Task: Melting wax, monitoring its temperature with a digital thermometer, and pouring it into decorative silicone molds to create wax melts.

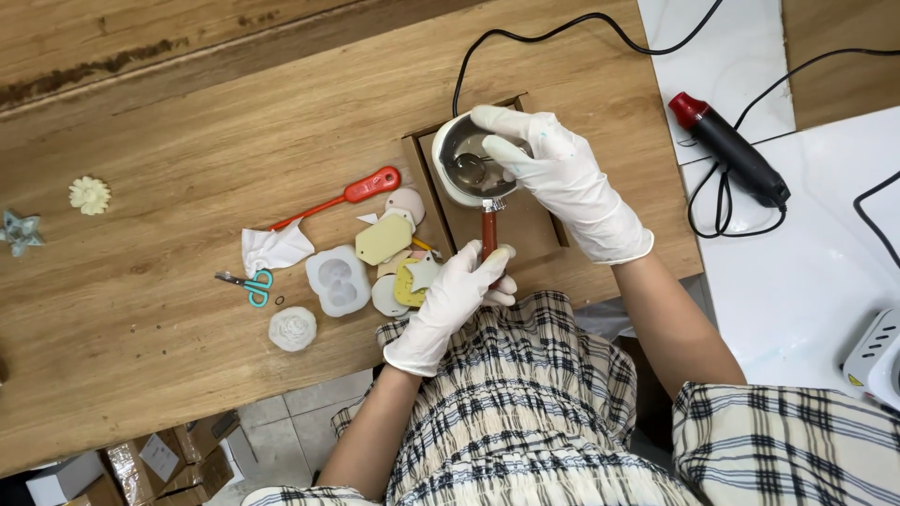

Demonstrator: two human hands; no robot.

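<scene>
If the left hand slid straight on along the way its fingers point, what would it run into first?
The left hand grips the pot's reddish handle, pointing up along it. Going straight on, it would probably first meet the small metal pot that the right hand holds; depth is unclear.

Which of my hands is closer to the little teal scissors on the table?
Left. Your left hand grips the small pot's red-brown handle, with the flat cutouts between it and the teal scissors. Your right hand rests on the pot's rim, farther away.

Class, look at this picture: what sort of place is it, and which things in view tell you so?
Probably a home craft workbench. A small metal pot with a wooden handle is held in gloved hands, silicone moulds lie on the wooden table, and a heat gun rests nearby.
</scene>
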